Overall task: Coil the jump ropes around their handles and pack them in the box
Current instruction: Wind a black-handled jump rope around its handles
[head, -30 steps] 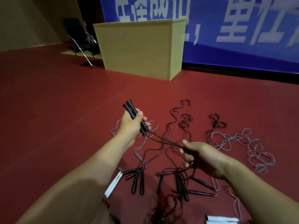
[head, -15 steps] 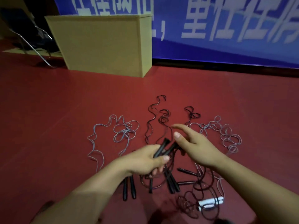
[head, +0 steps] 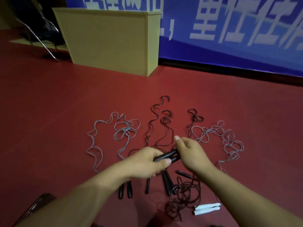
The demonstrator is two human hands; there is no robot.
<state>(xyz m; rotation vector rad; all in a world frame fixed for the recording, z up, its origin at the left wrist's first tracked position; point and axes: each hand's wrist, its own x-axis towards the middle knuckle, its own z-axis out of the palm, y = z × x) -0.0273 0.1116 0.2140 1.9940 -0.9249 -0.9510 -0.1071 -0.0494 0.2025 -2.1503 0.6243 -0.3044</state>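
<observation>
— Black handles (head: pixel 166 156), where?
— Above the red floor (head: pixel 49 128), left hand (head: pixel 146 163) gripping them, right hand (head: pixel 191 153) curled round their far end.
— The box (head: pixel 108 41)?
— Well behind, loose ropes (head: pixel 124 130) between

Sports hall — red floor (head: pixel 49 112), blue banner (head: pixel 237 51)
</observation>
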